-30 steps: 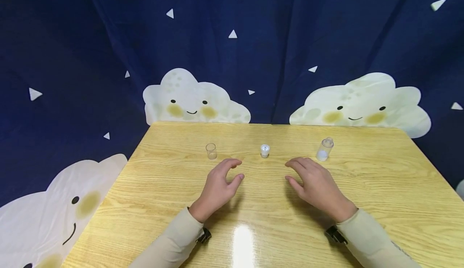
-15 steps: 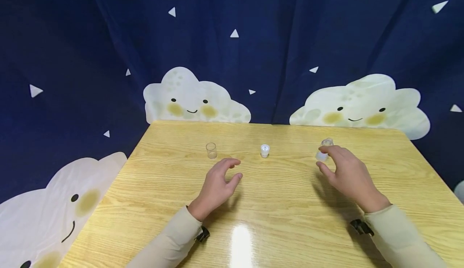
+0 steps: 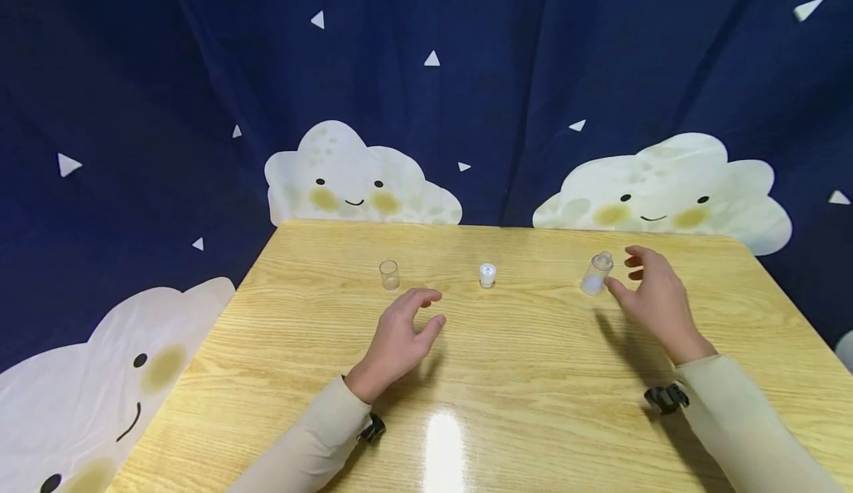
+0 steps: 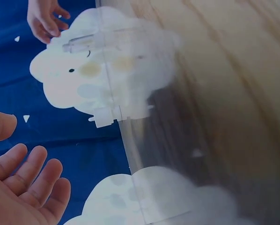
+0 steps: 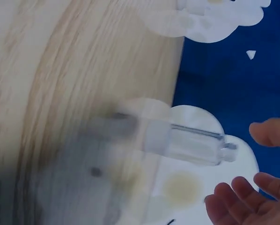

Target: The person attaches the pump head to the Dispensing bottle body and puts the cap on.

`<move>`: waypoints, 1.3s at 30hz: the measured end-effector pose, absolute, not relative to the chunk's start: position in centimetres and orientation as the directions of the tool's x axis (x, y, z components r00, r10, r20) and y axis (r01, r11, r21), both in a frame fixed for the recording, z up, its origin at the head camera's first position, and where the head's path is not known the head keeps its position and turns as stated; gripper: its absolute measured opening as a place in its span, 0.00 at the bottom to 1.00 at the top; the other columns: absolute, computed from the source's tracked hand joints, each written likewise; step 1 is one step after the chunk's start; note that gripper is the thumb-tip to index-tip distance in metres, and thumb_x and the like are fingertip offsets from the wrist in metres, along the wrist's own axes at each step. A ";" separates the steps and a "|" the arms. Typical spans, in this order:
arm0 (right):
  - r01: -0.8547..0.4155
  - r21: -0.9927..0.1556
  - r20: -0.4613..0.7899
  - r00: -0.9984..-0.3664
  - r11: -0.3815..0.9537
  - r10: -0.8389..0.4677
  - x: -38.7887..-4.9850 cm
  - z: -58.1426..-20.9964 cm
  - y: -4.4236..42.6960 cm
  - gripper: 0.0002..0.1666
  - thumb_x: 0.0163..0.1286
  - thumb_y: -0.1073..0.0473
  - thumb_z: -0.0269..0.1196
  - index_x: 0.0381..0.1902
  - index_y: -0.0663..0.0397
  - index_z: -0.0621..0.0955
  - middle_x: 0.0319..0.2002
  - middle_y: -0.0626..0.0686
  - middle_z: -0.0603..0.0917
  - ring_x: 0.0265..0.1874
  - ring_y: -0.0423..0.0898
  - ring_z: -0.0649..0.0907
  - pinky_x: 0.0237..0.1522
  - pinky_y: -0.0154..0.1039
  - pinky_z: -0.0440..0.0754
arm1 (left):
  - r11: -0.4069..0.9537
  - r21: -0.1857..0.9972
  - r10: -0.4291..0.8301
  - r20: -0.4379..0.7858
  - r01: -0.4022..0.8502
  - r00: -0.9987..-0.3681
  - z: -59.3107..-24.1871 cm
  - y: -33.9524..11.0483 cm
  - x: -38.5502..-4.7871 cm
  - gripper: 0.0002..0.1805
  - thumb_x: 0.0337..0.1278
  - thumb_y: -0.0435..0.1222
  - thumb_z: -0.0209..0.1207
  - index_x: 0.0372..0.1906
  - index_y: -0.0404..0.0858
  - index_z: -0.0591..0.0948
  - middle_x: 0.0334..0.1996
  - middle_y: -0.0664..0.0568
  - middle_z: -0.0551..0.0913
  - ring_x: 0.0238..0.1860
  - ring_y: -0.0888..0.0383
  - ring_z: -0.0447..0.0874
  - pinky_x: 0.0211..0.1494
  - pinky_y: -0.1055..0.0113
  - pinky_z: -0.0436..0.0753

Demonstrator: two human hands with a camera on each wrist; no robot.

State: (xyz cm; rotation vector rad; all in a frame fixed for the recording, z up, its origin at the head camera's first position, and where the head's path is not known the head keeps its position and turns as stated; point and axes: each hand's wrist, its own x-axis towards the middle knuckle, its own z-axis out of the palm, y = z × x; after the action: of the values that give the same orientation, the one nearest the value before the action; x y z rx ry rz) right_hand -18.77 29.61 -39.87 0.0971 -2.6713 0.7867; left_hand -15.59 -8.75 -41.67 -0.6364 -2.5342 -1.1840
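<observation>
A clear bottle [image 3: 596,273] with a whitish lower part stands at the right of the table; the right wrist view shows the bottle [image 5: 184,143] sideways. The right hand [image 3: 656,300] is just right of it, fingers loosely bent and apart; whether the thumb touches the bottle I cannot tell. A small white piece [image 3: 488,275] stands near the middle. Farther left is a clear open cylinder [image 3: 389,274]. Below and right of that cylinder, the left hand [image 3: 400,337] hovers with relaxed fingers, holding nothing. In the left wrist view, the white piece [image 4: 103,117] lies beyond the left hand [image 4: 30,183].
The light wooden table [image 3: 506,404] reaches back to a dark blue curtain [image 3: 400,4] with white clouds and small triangles. A black strap with a small device [image 3: 666,398] is at the right wrist, and another [image 3: 371,428] at the left.
The right hand has moved right and farther back, first in front of the bottle, now to its right side. The left hand has hardly moved. The bottle stays in place.
</observation>
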 end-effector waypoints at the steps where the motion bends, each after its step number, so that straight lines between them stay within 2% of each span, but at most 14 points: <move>1: -0.143 -0.533 0.316 -0.948 0.834 0.039 -19.1 -40.0 29.8 0.38 0.68 0.57 0.65 0.67 0.74 0.65 0.53 0.74 0.74 0.47 0.69 0.78 0.43 0.62 0.76 | 0.571 0.654 0.275 0.417 0.496 -0.866 -41.7 -8.7 -15.6 0.17 0.62 0.35 0.63 0.55 0.38 0.80 0.53 0.47 0.84 0.54 0.50 0.83 0.56 0.53 0.81; 7: -0.070 -0.623 0.094 -0.995 0.779 -0.014 -21.1 -41.0 30.5 0.49 0.71 0.46 0.61 0.73 0.74 0.55 0.66 0.78 0.65 0.56 0.73 0.73 0.50 0.64 0.77 | 0.574 0.652 0.281 0.411 0.495 -0.867 -41.7 -8.4 -15.8 0.17 0.62 0.35 0.62 0.56 0.38 0.80 0.54 0.48 0.84 0.55 0.50 0.82 0.58 0.53 0.80; 10: -0.056 -0.637 0.042 -0.998 0.769 -0.038 -21.9 -41.5 30.6 0.52 0.72 0.42 0.59 0.75 0.72 0.52 0.68 0.77 0.63 0.59 0.72 0.71 0.52 0.64 0.77 | 0.569 0.660 0.279 0.405 0.490 -0.871 -41.6 -8.3 -15.8 0.18 0.62 0.35 0.62 0.56 0.38 0.80 0.54 0.47 0.84 0.55 0.48 0.82 0.58 0.52 0.80; 14: -0.066 -0.643 0.068 -0.997 0.763 -0.029 -22.6 -42.1 30.5 0.47 0.74 0.42 0.57 0.75 0.68 0.57 0.68 0.74 0.67 0.60 0.71 0.73 0.51 0.62 0.79 | 0.570 0.666 0.279 0.394 0.481 -0.876 -41.5 -8.1 -15.9 0.18 0.62 0.35 0.62 0.56 0.38 0.80 0.54 0.47 0.84 0.55 0.47 0.81 0.58 0.52 0.79; 17: -0.076 -0.640 0.108 -0.994 0.765 -0.009 -22.8 -42.3 30.3 0.38 0.76 0.45 0.55 0.72 0.67 0.64 0.63 0.74 0.73 0.58 0.70 0.77 0.42 0.53 0.83 | 0.573 0.667 0.285 0.382 0.476 -0.879 -41.5 -8.1 -15.9 0.17 0.62 0.36 0.62 0.56 0.38 0.80 0.54 0.47 0.84 0.55 0.47 0.81 0.57 0.52 0.79; 20: -0.072 -0.638 0.123 -0.992 0.766 0.009 -22.9 -42.5 30.2 0.33 0.77 0.48 0.55 0.68 0.67 0.69 0.59 0.74 0.77 0.55 0.69 0.79 0.35 0.43 0.82 | 0.576 0.668 0.291 0.370 0.470 -0.882 -41.5 -8.1 -15.9 0.17 0.63 0.36 0.62 0.56 0.38 0.80 0.54 0.47 0.84 0.55 0.47 0.81 0.58 0.52 0.79; 22: -0.059 -0.640 0.115 -0.993 0.766 0.020 -22.9 -42.5 30.2 0.33 0.76 0.47 0.55 0.68 0.67 0.70 0.59 0.74 0.77 0.56 0.69 0.79 0.35 0.41 0.82 | 0.576 0.672 0.292 0.363 0.466 -0.885 -41.4 -8.1 -16.0 0.18 0.63 0.36 0.62 0.56 0.38 0.80 0.55 0.47 0.84 0.56 0.47 0.81 0.58 0.51 0.79; 26: -0.038 -0.639 0.095 -0.995 0.768 0.030 -22.9 -42.4 30.2 0.33 0.76 0.47 0.56 0.68 0.66 0.71 0.61 0.73 0.77 0.57 0.69 0.79 0.38 0.45 0.84 | 0.573 0.679 0.293 0.355 0.460 -0.888 -41.4 -8.2 -16.0 0.18 0.64 0.37 0.61 0.57 0.38 0.80 0.55 0.47 0.83 0.56 0.46 0.81 0.58 0.51 0.79; 28: -0.034 -0.640 0.094 -0.995 0.768 0.035 -22.9 -42.4 30.1 0.33 0.75 0.47 0.57 0.67 0.66 0.71 0.60 0.72 0.78 0.55 0.69 0.80 0.37 0.43 0.84 | 0.568 0.684 0.294 0.350 0.457 -0.889 -41.4 -8.2 -16.0 0.18 0.64 0.37 0.61 0.57 0.38 0.80 0.55 0.47 0.83 0.56 0.46 0.80 0.58 0.51 0.79; 32: -0.026 -0.646 0.095 -0.994 0.763 0.047 -23.0 -42.5 30.1 0.32 0.74 0.48 0.59 0.66 0.66 0.72 0.58 0.72 0.79 0.53 0.68 0.82 0.32 0.31 0.78 | 0.565 0.690 0.295 0.344 0.453 -0.891 -41.4 -8.3 -15.9 0.18 0.64 0.37 0.61 0.57 0.38 0.79 0.55 0.47 0.83 0.56 0.46 0.80 0.57 0.51 0.79; 39: -0.039 -0.657 0.121 -0.991 0.753 0.055 -23.0 -42.8 30.1 0.31 0.71 0.50 0.63 0.64 0.64 0.73 0.56 0.71 0.80 0.52 0.68 0.82 0.30 0.28 0.77 | 0.562 0.691 0.289 0.351 0.455 -0.891 -41.3 -8.5 -15.9 0.18 0.64 0.37 0.61 0.57 0.38 0.80 0.55 0.47 0.83 0.56 0.46 0.80 0.57 0.50 0.79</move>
State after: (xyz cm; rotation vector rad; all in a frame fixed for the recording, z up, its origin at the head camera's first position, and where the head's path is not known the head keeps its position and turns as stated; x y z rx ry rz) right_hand -23.01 30.10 -42.81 -0.0126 -2.8157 1.0589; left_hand -15.92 -8.53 -41.31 -0.6260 -2.5964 -1.2351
